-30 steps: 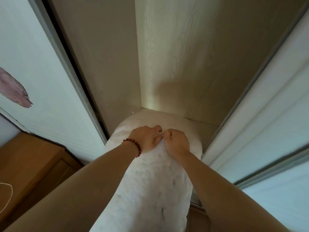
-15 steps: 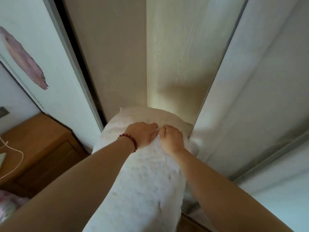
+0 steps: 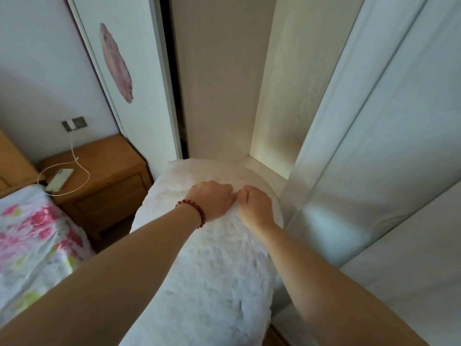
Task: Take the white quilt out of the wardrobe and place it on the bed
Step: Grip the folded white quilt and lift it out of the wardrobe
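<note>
Centre frame: white quilt (image 3: 212,258) bulges out of wardrobe (image 3: 219,96) opening, far end inside compartment, near end toward lower edge. Left hand (image 3: 212,199) and right hand (image 3: 257,206) side by side on top, fingers clenched into fabric. Beaded bracelet (image 3: 197,211) on left wrist. Sliding door (image 3: 389,146) flanks right side. Lower left: bed (image 3: 32,240), floral sheet. Left: wooden nightstand (image 3: 107,176), phone (image 3: 59,179) on charging cable (image 3: 74,156).

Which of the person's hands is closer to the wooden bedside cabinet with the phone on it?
Left. The left hand grips the white quilt on the wooden bedside cabinet side; the right hand grips beside it, farther away.
</note>
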